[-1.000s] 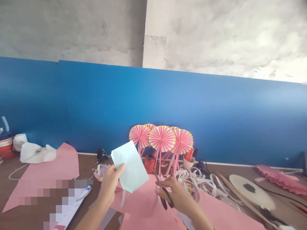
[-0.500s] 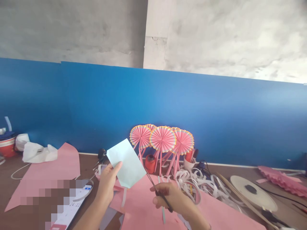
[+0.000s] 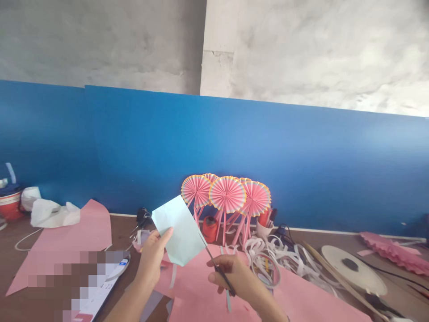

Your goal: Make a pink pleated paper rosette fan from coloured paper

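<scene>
My left hand [image 3: 154, 252] pinches the left edge of a pale blue piece of paper [image 3: 181, 232], thumb on top, and holds it tilted above the table. Some of the paper's corners are cut off. In my right hand [image 3: 231, 275] is a pair of dark-handled scissors [image 3: 214, 261], pointing up and left. Their blades meet the paper's right corner. Beneath both hands lie pink paper sheets [image 3: 201, 297], with a thin pale strip [image 3: 228, 302] under the scissors.
Pink pleated paper fans [image 3: 228, 195] stand behind the hands, beside a red spool [image 3: 210, 229]. Curled white strips [image 3: 278, 250] and a tape roll [image 3: 276, 275] lie to the right, near a round cream disc [image 3: 353, 269]. A phone [image 3: 103, 290] is at left. A blue partition [image 3: 234, 138] rises behind.
The blue paper and my left hand have shifted slightly right. My right hand has moved a little left, and the scissor blades now reach onto the paper's right corner.
</scene>
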`<state>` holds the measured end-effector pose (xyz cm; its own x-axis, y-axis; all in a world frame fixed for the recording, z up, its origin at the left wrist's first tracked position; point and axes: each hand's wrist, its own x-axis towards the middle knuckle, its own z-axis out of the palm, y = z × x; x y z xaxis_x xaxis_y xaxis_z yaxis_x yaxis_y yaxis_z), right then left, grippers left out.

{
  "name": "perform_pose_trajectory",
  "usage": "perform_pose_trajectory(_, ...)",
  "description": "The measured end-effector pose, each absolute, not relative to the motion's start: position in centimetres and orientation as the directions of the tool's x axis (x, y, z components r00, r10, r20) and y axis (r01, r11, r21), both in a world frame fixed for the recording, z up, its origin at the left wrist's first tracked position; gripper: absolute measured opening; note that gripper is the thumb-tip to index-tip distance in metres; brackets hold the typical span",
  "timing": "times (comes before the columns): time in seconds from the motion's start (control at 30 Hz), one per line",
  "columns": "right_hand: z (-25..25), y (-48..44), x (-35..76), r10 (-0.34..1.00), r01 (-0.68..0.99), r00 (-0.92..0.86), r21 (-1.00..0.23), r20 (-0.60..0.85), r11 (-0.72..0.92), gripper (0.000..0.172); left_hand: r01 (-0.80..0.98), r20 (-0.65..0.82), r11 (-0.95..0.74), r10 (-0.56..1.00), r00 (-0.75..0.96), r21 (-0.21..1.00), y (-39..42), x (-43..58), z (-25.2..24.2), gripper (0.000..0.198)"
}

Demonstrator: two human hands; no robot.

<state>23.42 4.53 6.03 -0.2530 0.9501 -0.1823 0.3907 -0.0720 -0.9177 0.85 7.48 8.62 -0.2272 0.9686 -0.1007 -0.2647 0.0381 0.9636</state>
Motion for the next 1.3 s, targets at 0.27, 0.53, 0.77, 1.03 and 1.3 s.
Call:
perform_pose_trajectory(0.27,6.1,4.6,23.2,0.949,0.392,-0.248,-0.916,-0.194,-0.085,0.040,-0.289,-0.087,0.035,0.982,-0.170,0.957,7.3,1.1,8.7,0.043)
perform_pose_trajectory(0.53,6.4,4.4,23.1,0.953,0.407,-0.247,-0.911,-0.177,-0.063,0.039,-0.303,-0.109,0.054,0.980,-0.167,0.952,7.1,1.3,8.8,0.047)
perform_pose_trajectory(0.77,6.8,4.2,23.1,0.963,0.416,-0.218,-0.908,-0.155,-0.052,0.032,-0.301,-0.104,0.050,0.981,-0.165,0.952,7.4,1.1,8.2,0.047)
perform_pose_trajectory(1.03,7.3,4.0,23.0,0.969,0.421,-0.207,-0.906,-0.132,-0.034,0.026,-0.350,-0.107,0.051,0.984,-0.142,0.935,7.5,1.1,8.0,0.047)
perform_pose_trajectory(1.3,7.8,4.0,22.7,0.974,0.453,-0.166,-0.889,-0.157,-0.066,0.021,-0.386,-0.092,0.044,0.990,-0.106,0.921,7.7,1.0,7.3,0.044)
